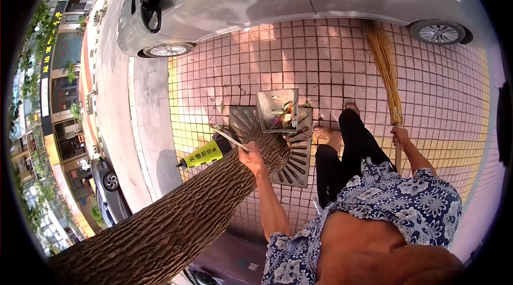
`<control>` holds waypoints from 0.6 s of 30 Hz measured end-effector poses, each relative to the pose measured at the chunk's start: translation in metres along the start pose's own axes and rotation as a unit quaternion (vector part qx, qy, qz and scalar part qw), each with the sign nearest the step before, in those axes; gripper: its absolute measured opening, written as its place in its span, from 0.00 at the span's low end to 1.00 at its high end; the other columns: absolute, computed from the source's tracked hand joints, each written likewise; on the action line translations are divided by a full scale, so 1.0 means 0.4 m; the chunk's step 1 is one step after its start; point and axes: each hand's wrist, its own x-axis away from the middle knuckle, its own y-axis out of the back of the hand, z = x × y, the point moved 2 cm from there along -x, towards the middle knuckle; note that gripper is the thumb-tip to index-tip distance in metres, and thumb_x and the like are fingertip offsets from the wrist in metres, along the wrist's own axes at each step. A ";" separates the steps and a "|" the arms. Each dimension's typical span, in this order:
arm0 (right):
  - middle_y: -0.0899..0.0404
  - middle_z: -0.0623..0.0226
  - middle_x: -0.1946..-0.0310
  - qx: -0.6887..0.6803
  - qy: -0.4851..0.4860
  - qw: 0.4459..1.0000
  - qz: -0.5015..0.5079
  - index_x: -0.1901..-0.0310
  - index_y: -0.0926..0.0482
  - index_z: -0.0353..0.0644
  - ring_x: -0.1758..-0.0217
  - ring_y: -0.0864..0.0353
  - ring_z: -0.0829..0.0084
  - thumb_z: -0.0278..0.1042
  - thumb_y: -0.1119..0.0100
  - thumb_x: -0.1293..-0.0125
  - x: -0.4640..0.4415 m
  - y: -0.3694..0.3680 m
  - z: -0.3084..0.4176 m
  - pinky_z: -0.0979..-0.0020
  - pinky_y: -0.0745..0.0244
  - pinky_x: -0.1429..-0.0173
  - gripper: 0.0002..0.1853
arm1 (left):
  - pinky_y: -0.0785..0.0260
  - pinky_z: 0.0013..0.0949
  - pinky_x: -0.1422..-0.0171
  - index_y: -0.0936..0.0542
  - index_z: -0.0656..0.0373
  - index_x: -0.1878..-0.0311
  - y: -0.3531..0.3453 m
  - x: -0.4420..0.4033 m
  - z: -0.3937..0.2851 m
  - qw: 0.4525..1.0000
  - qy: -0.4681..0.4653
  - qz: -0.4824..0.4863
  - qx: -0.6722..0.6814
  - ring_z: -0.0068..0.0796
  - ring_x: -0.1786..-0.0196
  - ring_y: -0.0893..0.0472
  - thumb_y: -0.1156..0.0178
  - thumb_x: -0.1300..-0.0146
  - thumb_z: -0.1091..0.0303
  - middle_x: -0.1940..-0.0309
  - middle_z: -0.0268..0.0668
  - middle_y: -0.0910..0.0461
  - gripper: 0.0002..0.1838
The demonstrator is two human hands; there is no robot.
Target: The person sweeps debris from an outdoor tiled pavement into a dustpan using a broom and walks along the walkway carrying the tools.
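My right hand point(399, 136) is wrapped round the pale handle of a long straw broom point(383, 60). The broom's bristles reach out to the underside of the silver car. On the left, my left hand point(253, 160) is closed on a thin wooden stick point(228, 137), in front of the tree trunk. Just beyond that hand is a metal dustpan point(261, 112) with leaves and litter point(287, 115) in it. It sits over the tree grate by the foot of the trunk. Whether the stick joins the dustpan cannot be seen.
A thick tree trunk point(176, 226) slants across the lower left, rising from a slotted grate point(299, 170). Beside it stands a yellow-green sign post point(202, 154). A silver car point(240, 7) lines the far side of the pink tiled pavement point(315, 66). Another car point(230, 258) shows below the trunk.
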 end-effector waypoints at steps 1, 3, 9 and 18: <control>0.34 0.70 0.86 0.022 0.019 0.999 -0.015 0.75 0.29 0.41 0.88 0.34 0.72 0.31 0.36 0.44 -0.002 -0.037 -0.029 0.65 0.34 0.84 0.10 | 0.48 0.35 0.71 0.36 0.60 0.74 0.012 -0.046 0.031 0.999 -0.001 -0.016 -0.039 0.23 0.76 0.42 0.42 0.38 0.68 0.81 0.29 0.37 0.14; 0.35 0.69 0.87 0.029 0.039 0.999 -0.008 0.75 0.29 0.41 0.89 0.35 0.72 0.31 0.36 0.44 -0.036 -0.088 -0.048 0.65 0.35 0.85 0.10 | 0.52 0.38 0.70 0.38 0.55 0.73 -0.026 -0.178 0.096 0.998 -0.032 0.017 -0.053 0.22 0.76 0.47 0.42 0.37 0.67 0.81 0.28 0.43 0.15; 0.39 0.67 0.89 0.039 -0.102 0.994 -0.030 0.78 0.33 0.43 0.91 0.40 0.67 0.31 0.36 0.44 -0.451 -0.293 -0.161 0.57 0.40 0.85 0.13 | 0.55 0.38 0.68 0.41 0.52 0.72 -0.239 -0.427 0.297 0.992 -0.046 0.042 -0.114 0.22 0.76 0.51 0.43 0.29 0.65 0.79 0.26 0.50 0.18; 0.29 0.66 0.84 0.065 0.061 0.992 -0.092 0.77 0.26 0.40 0.84 0.32 0.74 0.38 0.37 0.39 -0.803 -0.758 -0.523 0.61 0.37 0.79 0.14 | 0.39 0.32 0.69 0.29 0.59 0.67 -0.384 -0.643 0.645 0.989 0.011 -0.044 -0.141 0.22 0.75 0.34 0.33 0.34 0.61 0.76 0.31 0.31 0.16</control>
